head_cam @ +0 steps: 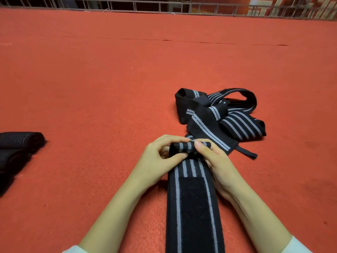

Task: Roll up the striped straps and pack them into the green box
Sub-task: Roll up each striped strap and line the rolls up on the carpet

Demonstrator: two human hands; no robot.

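The roll (182, 147) is only a turn or two thick, so this early stage probably decides whether it ends up tight. Each turn should be drawn snug and the edges held level so it does not cone out to one side. Even pressure from both hands, with the flat length lying straight toward the body, would help. The left hand (160, 156) pinches the left end of the roll between its thumb and curled fingers. The right hand (218, 165) has its fingers curled over the right end, with one fingertip on top. The strap (191, 167) lies on the red surface (91, 88) just in front of the person, running from the roll back toward the bottom edge of the view. It is a wide black band with pale grey stripes along its length. A dark fuzzy patch (194, 203), likely a hook-and-loop fastener, sits on its upper face; it may add bulk or catch on the weave when rolled over. Just beyond the hands is a loose pile (224, 115) of similar straps, looped and overlapping. Some dark rolls (20, 143) sit well apart at the left edge. The green box is not in view.
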